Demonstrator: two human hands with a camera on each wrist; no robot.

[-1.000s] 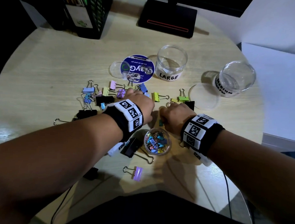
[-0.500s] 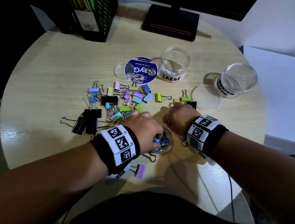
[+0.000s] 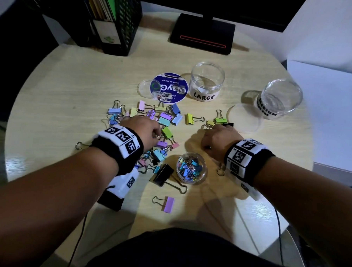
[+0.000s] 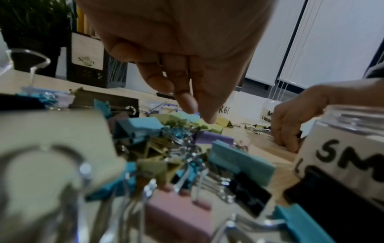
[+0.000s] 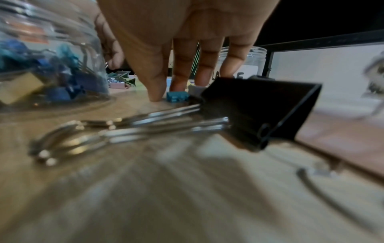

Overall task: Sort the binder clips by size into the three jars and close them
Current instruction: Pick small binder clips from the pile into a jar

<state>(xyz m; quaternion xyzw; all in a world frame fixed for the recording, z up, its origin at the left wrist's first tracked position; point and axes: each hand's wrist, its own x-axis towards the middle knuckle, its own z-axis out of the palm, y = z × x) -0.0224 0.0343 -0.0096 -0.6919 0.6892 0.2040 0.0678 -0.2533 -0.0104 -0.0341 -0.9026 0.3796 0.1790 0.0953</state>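
Both hands were down on the table (image 3: pixel 62 92). The right hand (image 3: pixel 217 139) sat just past the small jar (image 3: pixel 191 168), fingers pointing down, thumb and forefinger tips on the wood w/ a tiny teal clip (image 5: pixel 177 97) between them, touching or nearly so. Not yet clamped on it, far as I could see. That clip lay right at the fingertips, its long side running across the hand, so a straight pinch looked like all it needed. The jar was close behind the wrist, toward the person, so the right hand was clearly the nearer one for that drop.

The left hand (image 3: pixel 145 132) was over the clip pile (image 3: pixel 159 120), fingers held together and angled down, tips at a yellow-green clip. Couldn't tell whether it had hold of anything.

Containers: the small jar, open, was roughly half full of little blue, teal and yellow clips. The LARGE jar (image 3: pixel 207 82) stood open at the back w/ no clips in it. The medium jar (image 3: pixel 279 99), open, far right, also held none; a clear lid (image 3: pixel 245 118) lay just beside it. Another lid (image 3: pixel 145 87) lay by a blue disc (image 3: pixel 169 88).

Big black clips were unsorted, one (image 3: pixel 162 174) touching or just beside the small jar, another (image 5: pixel 259 111) under the right wrist, handles pointing toward the jar.
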